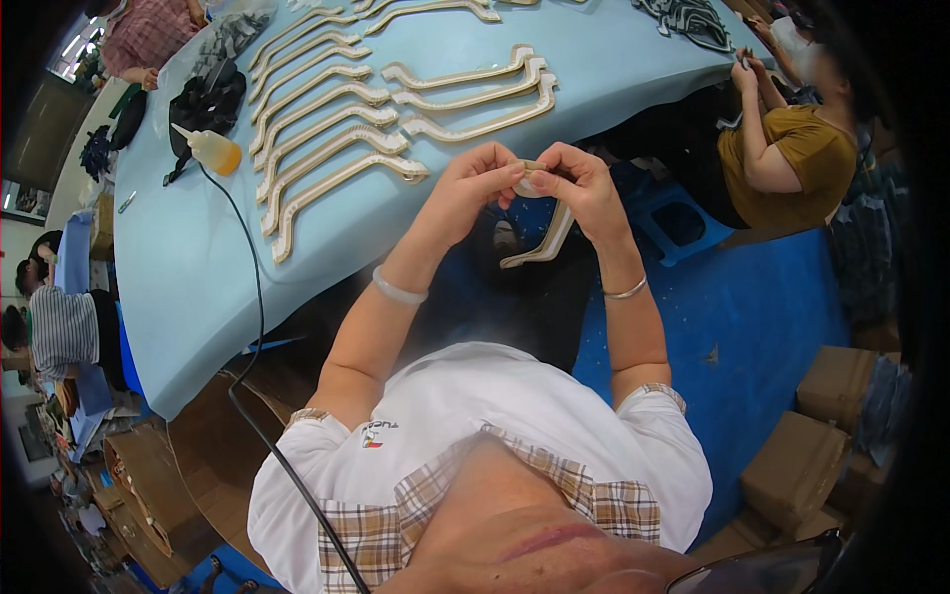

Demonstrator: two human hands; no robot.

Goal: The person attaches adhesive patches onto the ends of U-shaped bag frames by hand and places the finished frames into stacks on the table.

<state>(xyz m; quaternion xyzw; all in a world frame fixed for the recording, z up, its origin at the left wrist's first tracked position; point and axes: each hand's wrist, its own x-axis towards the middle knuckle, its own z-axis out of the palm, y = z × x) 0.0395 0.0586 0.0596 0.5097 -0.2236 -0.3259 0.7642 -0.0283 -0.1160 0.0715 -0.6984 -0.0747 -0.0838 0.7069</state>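
At the table's near edge, my left hand (477,188) and my right hand (586,190) are close together, with thumbs and fingertips pinched on one end of a bent beige strip with a pale inner face (544,249). The rest of that strip hangs below my right hand, beyond the table edge. Between the fingertips a small whitish part shows, too small to make out. Just past my hands, several similar bent strips (475,127) lie on the table, and more form a row (341,163) to the left.
A pale blue cloth covers the table (188,327). A squeeze bottle of amber liquid (216,151) lies near a black cable (254,287) that runs toward me. A co-worker in a mustard top (792,148) sits at right, by a blue stool (678,223). Cardboard boxes (797,470) stand lower right.
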